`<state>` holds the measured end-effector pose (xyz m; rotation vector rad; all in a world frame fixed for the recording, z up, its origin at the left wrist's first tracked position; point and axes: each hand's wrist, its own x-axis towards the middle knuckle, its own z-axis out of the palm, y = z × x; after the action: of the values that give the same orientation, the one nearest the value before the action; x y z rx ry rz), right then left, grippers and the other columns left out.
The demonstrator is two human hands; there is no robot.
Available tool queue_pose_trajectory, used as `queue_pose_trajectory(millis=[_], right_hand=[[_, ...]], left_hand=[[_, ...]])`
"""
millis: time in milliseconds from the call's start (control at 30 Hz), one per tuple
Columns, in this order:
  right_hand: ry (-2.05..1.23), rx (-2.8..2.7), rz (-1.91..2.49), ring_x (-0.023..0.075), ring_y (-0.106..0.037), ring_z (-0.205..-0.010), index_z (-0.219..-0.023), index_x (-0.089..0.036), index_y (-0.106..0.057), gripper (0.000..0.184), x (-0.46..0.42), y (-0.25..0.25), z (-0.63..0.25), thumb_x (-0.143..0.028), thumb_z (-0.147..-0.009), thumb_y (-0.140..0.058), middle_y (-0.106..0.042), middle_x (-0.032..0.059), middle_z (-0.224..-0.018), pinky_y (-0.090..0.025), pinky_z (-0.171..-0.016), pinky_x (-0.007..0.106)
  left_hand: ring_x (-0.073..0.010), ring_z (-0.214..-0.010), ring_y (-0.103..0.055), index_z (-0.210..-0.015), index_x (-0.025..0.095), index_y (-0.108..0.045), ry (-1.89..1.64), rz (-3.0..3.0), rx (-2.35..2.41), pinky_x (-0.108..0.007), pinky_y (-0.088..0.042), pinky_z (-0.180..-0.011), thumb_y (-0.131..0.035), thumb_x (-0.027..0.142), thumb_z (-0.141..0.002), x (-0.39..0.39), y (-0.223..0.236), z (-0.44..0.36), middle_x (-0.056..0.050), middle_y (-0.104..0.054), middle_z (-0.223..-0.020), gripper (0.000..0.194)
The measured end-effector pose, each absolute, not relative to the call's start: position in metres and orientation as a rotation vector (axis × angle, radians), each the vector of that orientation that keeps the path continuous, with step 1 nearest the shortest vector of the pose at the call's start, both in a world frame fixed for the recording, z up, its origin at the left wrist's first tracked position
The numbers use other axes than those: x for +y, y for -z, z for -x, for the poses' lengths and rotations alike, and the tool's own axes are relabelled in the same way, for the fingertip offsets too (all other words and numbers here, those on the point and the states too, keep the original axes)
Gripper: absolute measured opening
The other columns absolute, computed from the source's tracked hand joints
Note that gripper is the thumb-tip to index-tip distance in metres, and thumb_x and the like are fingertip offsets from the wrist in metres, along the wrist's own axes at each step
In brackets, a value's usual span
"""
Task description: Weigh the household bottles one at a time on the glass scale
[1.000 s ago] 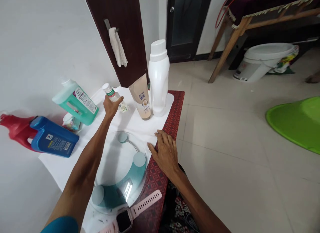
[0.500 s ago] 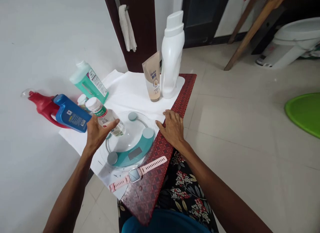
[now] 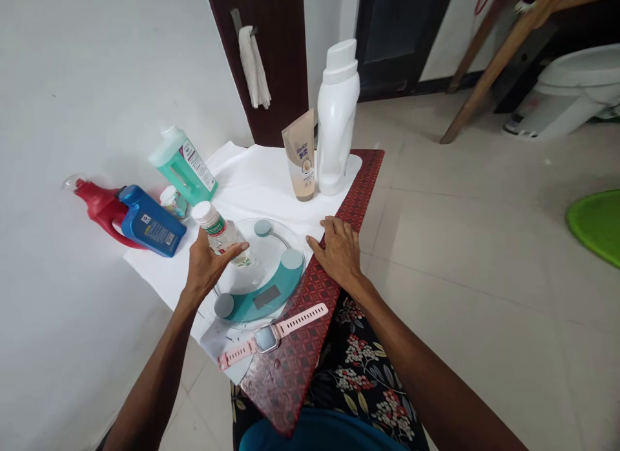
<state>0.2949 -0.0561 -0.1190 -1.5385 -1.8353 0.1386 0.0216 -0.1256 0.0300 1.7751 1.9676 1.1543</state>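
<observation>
Soft, moderately bright indoor light leaves faint shadows on the wall (image 3: 121, 83); wide-angle distortion stretches the edges.

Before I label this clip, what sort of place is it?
Probably a room in a home: a cloth hangs on a door handle, and a watch and scale share a table.

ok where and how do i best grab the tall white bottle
Probably around the body of the white bottle, below its cap, coming from the right with the right hand. It stands upright, so the hand can wrap its side, and the tube crowds its left while the right side looks open.
</observation>
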Motion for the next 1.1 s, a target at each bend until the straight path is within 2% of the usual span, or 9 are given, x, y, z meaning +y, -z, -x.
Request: queue_pose_trajectory(millis=[133,200,300,433,567,700,800,967,1100], right_hand=[[-0.144,-1.824,1.526,0.0422,-0.057,-0.131,-0.137,-0.009,-0.064,0.047,-0.055,0.122,-0.296,-0.042,-0.105,-0.051,-0.066,0.0261,-0.146,-0.045,-0.111,0.058],[-0.139,-1.822,1.516,0.0422,-0.057,-0.13,-0.138,-0.011,-0.064,0.047,-0.055,0.124,-0.296,-0.043,-0.105,-0.052,-0.066,0.025,-0.147,-0.045,-0.111,0.058],[-0.129,-1.819,1.51,0.0419,-0.057,-0.129,-0.139,-0.014,-0.063,0.047,-0.054,0.127,-0.297,-0.045,-0.106,-0.052,-0.065,0.0237,-0.147,-0.046,-0.108,0.057],[-0.106,-1.82,1.517,0.0418,-0.058,-0.128,-0.136,-0.012,-0.065,0.047,-0.055,0.128,-0.298,-0.047,-0.106,-0.051,-0.066,0.025,-0.145,-0.047,-0.107,0.056],[-0.09,-1.83,1.501,0.0421,-0.059,-0.127,-0.138,-0.014,-0.064,0.047,-0.055,0.129,-0.3,-0.048,-0.107,-0.052,-0.067,0.0241,-0.143,-0.047,-0.105,0.057],[-0.077,-1.833,1.506,0.0406,-0.059,-0.126,-0.136,-0.013,-0.064,0.047,-0.054,0.129,-0.3,-0.047,-0.107,-0.052,-0.067,0.0244,-0.143,-0.048,-0.106,0.055],[-0.064,-1.829,1.516,0.0397,-0.06,-0.126,-0.134,-0.011,-0.065,0.047,-0.054,0.128,-0.299,-0.047,-0.107,-0.052,-0.068,0.0251,-0.142,-0.048,-0.105,0.053],[-0.036,-1.807,1.512,0.04,-0.061,-0.126,-0.135,-0.013,-0.065,0.045,-0.055,0.128,-0.298,-0.047,-0.108,-0.051,-0.069,0.0235,-0.141,-0.048,-0.106,0.055],[-0.002,-1.802,1.511,0.0383,-0.062,-0.124,-0.134,-0.014,-0.066,0.043,-0.055,0.129,-0.298,-0.046,-0.108,-0.052,-0.07,0.0221,-0.14,-0.05,-0.104,0.053]], left_hand=[[-0.0359,-0.126,-0.071,-0.137,0.027,-0.058,-1.198,-1.805,1.855,-0.05,-0.061,-0.1,-0.096,0.06,-0.067,-0.137,-0.026,-0.014,-0.013,-0.068,-0.141,0.085],[-0.0365,-0.132,-0.069,-0.142,0.029,-0.057,-1.206,-1.786,1.867,-0.053,-0.06,-0.107,-0.096,0.06,-0.067,-0.142,-0.022,-0.011,-0.014,-0.064,-0.148,0.09],[-0.036,-0.126,-0.072,-0.136,0.028,-0.061,-1.157,-1.76,1.893,-0.053,-0.06,-0.105,-0.097,0.059,-0.066,-0.143,-0.015,-0.013,-0.013,-0.071,-0.138,0.084],[-0.0311,-0.099,-0.078,-0.118,0.026,-0.066,-1.191,-1.685,1.938,-0.047,-0.064,-0.087,-0.094,0.056,-0.072,-0.138,-0.005,-0.024,-0.008,-0.079,-0.111,0.061],[-0.0301,-0.091,-0.078,-0.11,0.025,-0.065,-1.296,-1.622,1.966,-0.044,-0.064,-0.079,-0.096,0.056,-0.069,-0.125,-0.001,-0.019,-0.008,-0.08,-0.104,0.06],[-0.0308,-0.093,-0.077,-0.112,0.023,-0.063,-1.476,-1.597,2.093,-0.045,-0.063,-0.082,-0.095,0.055,-0.067,-0.093,-0.013,0.016,-0.009,-0.077,-0.107,0.064],[-0.0337,-0.099,-0.075,-0.109,0.022,-0.059,-1.531,-1.541,2.315,-0.049,-0.062,-0.091,-0.095,0.049,-0.065,-0.055,-0.022,0.051,-0.01,-0.074,-0.107,0.062],[-0.0381,-0.116,-0.072,-0.11,0.021,-0.056,-1.378,-1.325,2.579,-0.053,-0.057,-0.107,-0.093,0.04,-0.068,0.001,-0.012,0.095,-0.014,-0.073,-0.119,0.059],[-0.043,-0.124,-0.071,-0.117,0.017,-0.054,-1.3,-1.161,2.684,-0.057,-0.055,-0.112,-0.092,0.037,-0.072,0.026,0.003,0.108,-0.021,-0.074,-0.125,0.062]])
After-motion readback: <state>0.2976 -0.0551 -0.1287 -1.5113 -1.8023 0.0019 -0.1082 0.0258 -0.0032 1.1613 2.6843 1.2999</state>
